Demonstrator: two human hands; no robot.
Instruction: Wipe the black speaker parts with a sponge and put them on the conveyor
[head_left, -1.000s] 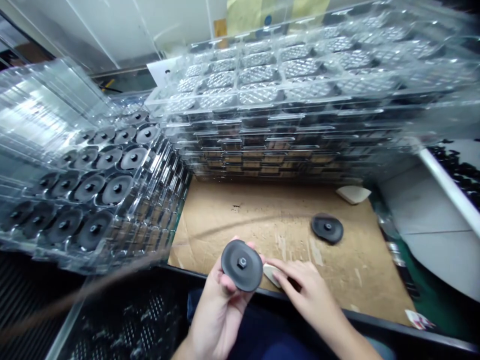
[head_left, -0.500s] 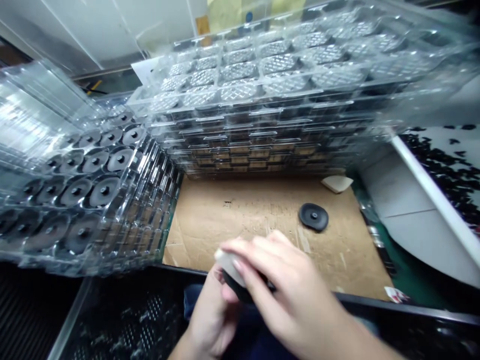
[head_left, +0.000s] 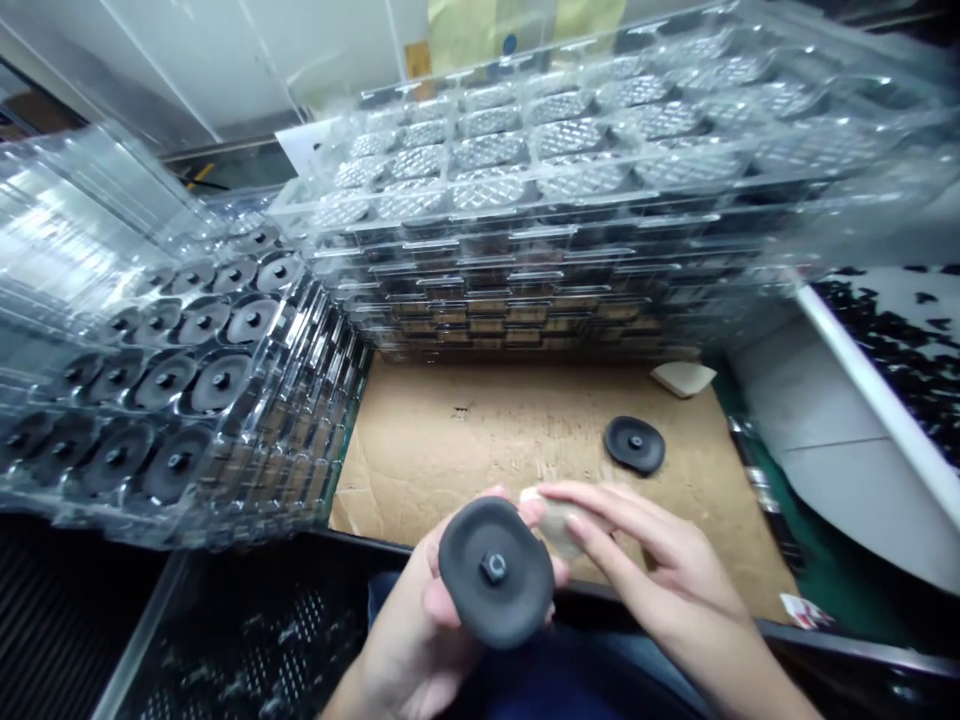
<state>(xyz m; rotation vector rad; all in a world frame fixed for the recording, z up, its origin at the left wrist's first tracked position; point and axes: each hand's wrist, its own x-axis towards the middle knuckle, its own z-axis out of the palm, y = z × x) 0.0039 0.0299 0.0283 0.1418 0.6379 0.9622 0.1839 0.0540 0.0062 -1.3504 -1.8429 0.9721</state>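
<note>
My left hand (head_left: 431, 615) grips a black rounded disc (head_left: 517, 595) by its edges, its dished face with the central stub turned up toward me. Just right of it, my right hand (head_left: 652, 560) pinches an off-white pad (head_left: 559, 525) between thumb and fingers, close to the disc's upper right edge. A similar black disc (head_left: 634, 445) lies stub-up on the brown cardboard (head_left: 487, 430). Beyond that one rests a pale wedge-like piece (head_left: 683, 378), much like the pad in colour.
Stacked clear plastic trays (head_left: 525, 220) rise behind the cardboard. At left, another tray stack (head_left: 285, 400) holds rows of black discs. A white-walled bin (head_left: 847, 400) with many small black parts stands at right. The black table edge (head_left: 360, 540) runs in front.
My right hand has moved right with the pad, off the disc it was covering. The disc in my left hand now faces up with its stub showing.
</note>
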